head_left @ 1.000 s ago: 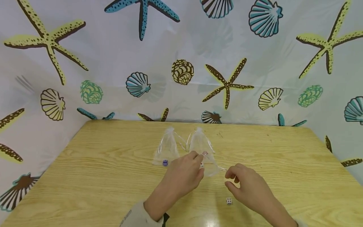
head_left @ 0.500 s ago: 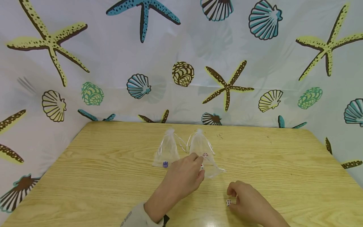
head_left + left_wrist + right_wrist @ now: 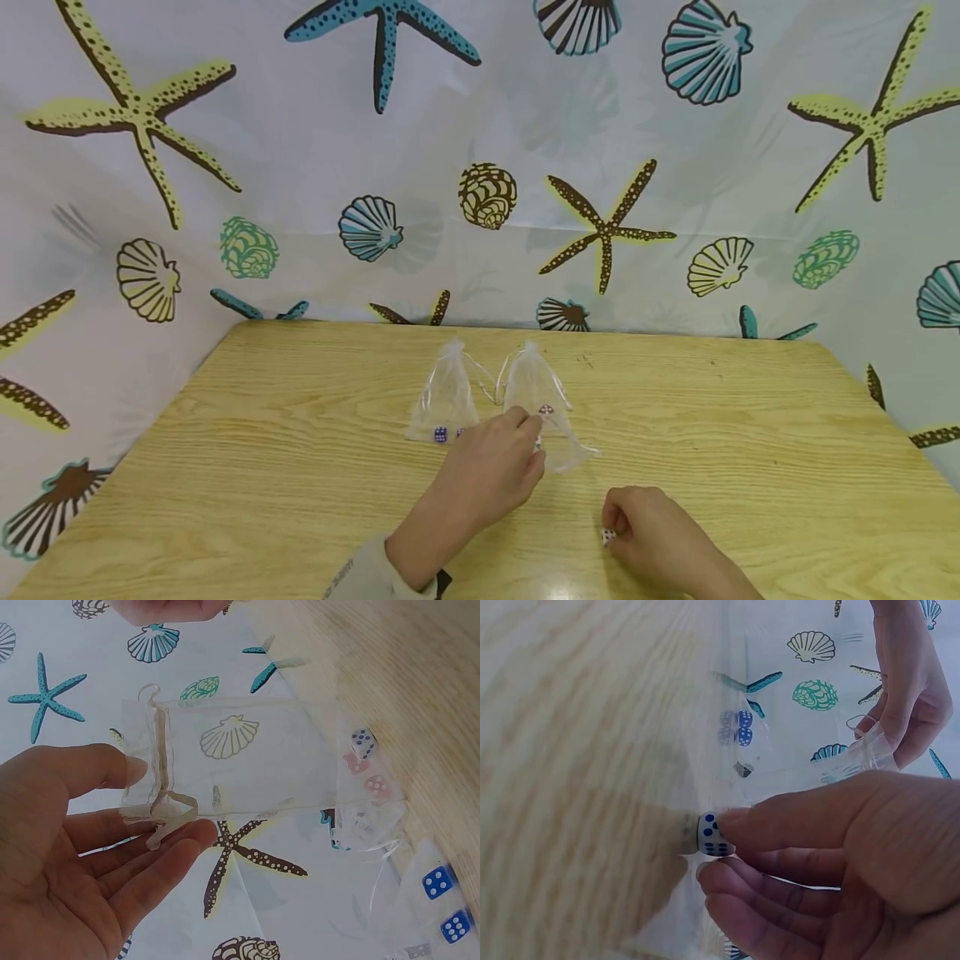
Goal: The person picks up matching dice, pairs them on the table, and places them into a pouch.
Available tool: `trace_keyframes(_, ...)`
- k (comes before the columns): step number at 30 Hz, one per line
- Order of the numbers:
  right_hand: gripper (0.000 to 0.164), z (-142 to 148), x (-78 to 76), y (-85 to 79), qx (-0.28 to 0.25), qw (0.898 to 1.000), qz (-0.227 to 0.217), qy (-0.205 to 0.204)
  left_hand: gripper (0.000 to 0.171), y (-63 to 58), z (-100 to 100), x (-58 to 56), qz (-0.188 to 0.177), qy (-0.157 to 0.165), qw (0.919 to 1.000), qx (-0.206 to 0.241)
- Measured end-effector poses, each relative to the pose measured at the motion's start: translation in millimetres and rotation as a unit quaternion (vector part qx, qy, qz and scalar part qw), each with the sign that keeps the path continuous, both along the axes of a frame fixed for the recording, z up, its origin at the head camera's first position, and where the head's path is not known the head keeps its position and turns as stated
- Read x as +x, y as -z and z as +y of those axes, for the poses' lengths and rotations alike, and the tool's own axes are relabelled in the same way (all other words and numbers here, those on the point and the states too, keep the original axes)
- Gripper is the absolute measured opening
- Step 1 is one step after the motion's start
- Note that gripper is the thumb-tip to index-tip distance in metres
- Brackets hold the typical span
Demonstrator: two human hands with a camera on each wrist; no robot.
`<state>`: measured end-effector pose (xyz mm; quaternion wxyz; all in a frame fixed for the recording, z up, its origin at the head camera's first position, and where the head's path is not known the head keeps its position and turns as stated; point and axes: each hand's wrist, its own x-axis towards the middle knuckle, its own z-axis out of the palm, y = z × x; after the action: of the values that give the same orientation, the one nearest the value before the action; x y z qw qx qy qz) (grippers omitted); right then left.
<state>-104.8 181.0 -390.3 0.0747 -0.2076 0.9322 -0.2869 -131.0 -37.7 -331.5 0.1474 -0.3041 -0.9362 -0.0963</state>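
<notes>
My left hand (image 3: 480,471) pinches a sheer white drawstring bag (image 3: 285,754) by its gathered cord end, between thumb and fingers. The bag hangs across the left wrist view, see-through. Lower right, my right hand (image 3: 656,533) pinches a white die with dark pips (image 3: 714,836) between thumb and finger, right at the tabletop. A white die with blue pips (image 3: 364,742) and two pinkish dice show at the far end of the bag in the left wrist view. The left hand hides part of the bags in the head view.
Two more sheer drawstring bags lie farther back, a left bag (image 3: 442,392) with blue dice (image 3: 440,434) and a right bag (image 3: 528,379) with a red-and-white die (image 3: 547,409). The wooden table (image 3: 300,500) meets a shell-print cloth (image 3: 420,167) at the back.
My right hand has left the held bag's edge, moved down toward me and taken the white die on the table between thumb and finger. The left hand stays nearly still.
</notes>
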Motion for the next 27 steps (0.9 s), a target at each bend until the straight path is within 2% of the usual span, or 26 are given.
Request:
trace_keyframes(7, 0.01, 0, 0.8, -1.0, 0.006, 1.0, -0.002, 0.004, 0.024, 0.5, 0, 0.7, -0.003, 0.003, 1.0, 0.003)
trace_keyframes(13, 0.008, 0, 1.5, -9.2, 0.005, 1.0, 0.011, 0.007, 0.024, 0.2, 1, 0.8, -0.006, 0.008, 1.0, 0.002)
trace_keyframes(27, 0.006, 1, -4.9, -53.9, -0.005, 0.996, 0.084, 0.012, 0.024, 1.4, 1, 0.4, 0.014, 0.007, 0.9999, -0.004)
